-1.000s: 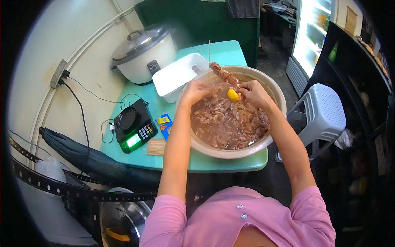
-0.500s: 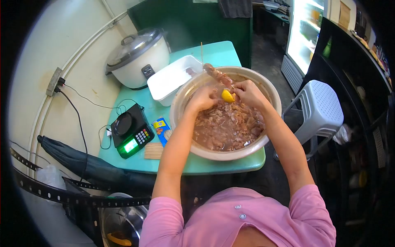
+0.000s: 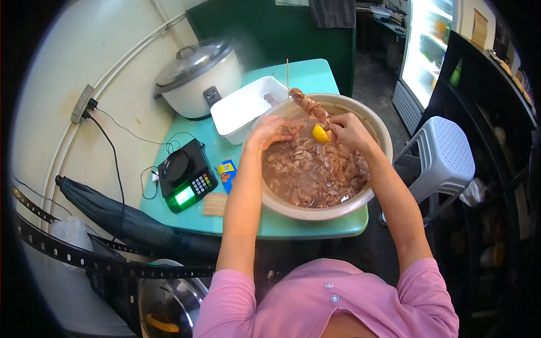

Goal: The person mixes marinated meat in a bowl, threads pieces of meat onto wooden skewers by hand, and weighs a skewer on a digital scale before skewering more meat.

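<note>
We see a round, pale basin point(image 3: 324, 213) sitting level over the right edge of the table point(image 3: 186, 221), near its front right corner. Wet, brownish-pink meat pieces point(image 3: 315, 163) lie heaped in its cloudy liquid. Above them, we see a bunched meat strand point(image 3: 309, 105) slanting down rightward, a yellow piece point(image 3: 320, 133) beside its lower end, and a thin stick point(image 3: 288, 73) rising nearly upright.

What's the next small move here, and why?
Probably bring the left hand across to the bunched meat: its fingertips seem to pinch a loose scrap, while the right hand holds the bunched meat's near end, beside a yellow piece.
</note>
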Motion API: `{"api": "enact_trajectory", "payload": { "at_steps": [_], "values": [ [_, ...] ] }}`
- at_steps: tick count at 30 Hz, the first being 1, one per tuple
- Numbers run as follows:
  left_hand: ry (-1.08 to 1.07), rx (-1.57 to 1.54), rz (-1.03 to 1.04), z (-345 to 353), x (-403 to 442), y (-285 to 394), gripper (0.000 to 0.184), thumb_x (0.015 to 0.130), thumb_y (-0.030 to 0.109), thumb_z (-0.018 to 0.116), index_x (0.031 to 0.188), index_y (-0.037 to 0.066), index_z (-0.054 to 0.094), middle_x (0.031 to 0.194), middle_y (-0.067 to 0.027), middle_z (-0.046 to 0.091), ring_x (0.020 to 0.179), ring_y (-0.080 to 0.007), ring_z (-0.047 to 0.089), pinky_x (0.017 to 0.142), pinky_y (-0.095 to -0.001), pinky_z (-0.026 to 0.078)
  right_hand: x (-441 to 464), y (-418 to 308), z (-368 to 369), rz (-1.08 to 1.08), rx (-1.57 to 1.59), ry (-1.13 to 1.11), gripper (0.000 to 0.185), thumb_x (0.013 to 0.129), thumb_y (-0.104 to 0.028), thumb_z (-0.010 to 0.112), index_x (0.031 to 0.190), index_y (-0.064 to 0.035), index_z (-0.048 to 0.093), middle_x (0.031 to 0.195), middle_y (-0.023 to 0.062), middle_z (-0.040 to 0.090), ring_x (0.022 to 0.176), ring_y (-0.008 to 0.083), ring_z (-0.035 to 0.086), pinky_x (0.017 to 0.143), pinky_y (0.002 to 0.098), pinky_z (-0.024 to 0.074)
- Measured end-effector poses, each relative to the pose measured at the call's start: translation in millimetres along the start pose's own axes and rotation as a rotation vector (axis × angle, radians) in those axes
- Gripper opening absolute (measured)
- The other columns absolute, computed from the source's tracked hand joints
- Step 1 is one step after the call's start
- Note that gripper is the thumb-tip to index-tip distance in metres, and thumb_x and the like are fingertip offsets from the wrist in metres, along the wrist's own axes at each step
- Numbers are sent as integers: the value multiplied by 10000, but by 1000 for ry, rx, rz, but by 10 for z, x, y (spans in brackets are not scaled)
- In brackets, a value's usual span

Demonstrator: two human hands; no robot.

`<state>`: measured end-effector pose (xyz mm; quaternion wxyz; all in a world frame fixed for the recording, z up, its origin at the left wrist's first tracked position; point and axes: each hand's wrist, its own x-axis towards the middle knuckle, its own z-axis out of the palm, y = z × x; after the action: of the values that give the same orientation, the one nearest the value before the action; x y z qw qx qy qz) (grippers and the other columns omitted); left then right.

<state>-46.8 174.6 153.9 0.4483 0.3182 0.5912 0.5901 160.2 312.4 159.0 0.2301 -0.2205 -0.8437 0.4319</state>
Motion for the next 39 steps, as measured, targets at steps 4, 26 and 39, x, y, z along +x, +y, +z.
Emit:
{"api": "enact_trajectory", "payload": {
  "at_steps": [4, 26, 39],
  "values": [
    [125, 345, 44, -18, 66, -81, 156, 824, 128, 618, 903, -5, 641, 786, -70, 647, 668, -154, 621, 633, -295, 530, -24, -38, -23, 13, -42, -8, 193, 800, -158, 579, 801, 6, 682, 594, 122, 617, 542, 193, 578, 542, 336, 445],
    [-25, 1286, 265, 102, 38, -161, 222, 686, 170, 718, 854, 30, 683, 760, -124, 664, 650, -206, 629, 604, -326, 497, -1, 12, -13, 24, -25, -37, 206, 800, -173, 579, 824, 1, 687, 617, 129, 623, 562, 203, 587, 564, 343, 452],
    [-2, 14, -108, -10, -60, 46, 190, 816, 10, 562, 999, -22, 598, 869, -85, 608, 743, -159, 593, 622, -300, 540, -26, -42, -15, 24, -52, -18, 199, 797, -180, 586, 818, -11, 689, 599, 105, 619, 557, 185, 582, 565, 335, 449]
  ]
}}
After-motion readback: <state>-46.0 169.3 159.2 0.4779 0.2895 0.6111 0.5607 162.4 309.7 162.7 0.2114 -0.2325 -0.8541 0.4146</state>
